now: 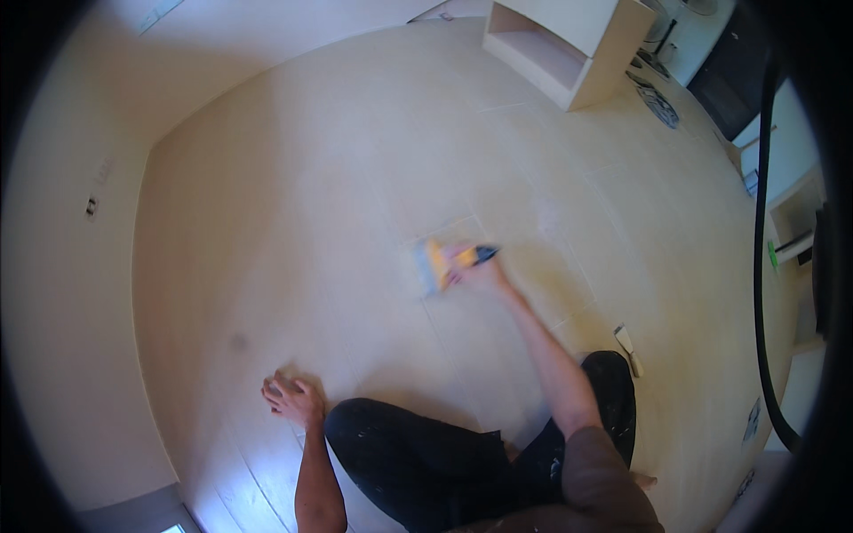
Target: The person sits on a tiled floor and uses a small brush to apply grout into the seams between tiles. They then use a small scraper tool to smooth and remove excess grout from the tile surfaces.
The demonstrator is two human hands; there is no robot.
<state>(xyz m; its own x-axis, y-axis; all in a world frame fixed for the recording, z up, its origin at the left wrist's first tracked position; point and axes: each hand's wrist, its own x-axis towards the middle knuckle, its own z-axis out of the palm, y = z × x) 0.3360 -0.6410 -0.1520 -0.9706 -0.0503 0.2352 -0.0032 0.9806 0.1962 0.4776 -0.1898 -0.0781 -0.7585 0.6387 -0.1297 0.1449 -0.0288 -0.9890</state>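
My right hand [477, 269] is closed round the handle of a wide scraper [433, 266], out in front of me over the pale plank floor. The scraper has a yellow body, a dark handle end and a broad grey-blue blade; motion blurs it. Its blade lies at or just above the floor, pointing left. Down on the floor beside my left knee, my left hand [293, 398] props itself with fingers apart and holds nothing. A second, narrower scraper [628, 350] with a light handle lies by my right knee.
A pale cabinet [577, 82] with an open lower bay stands at the far right. Walls bound the floor on the left, where a socket [91, 208] shows. A black cable [761, 249] hangs at the right; slippers [654, 99] lie behind the cabinet.
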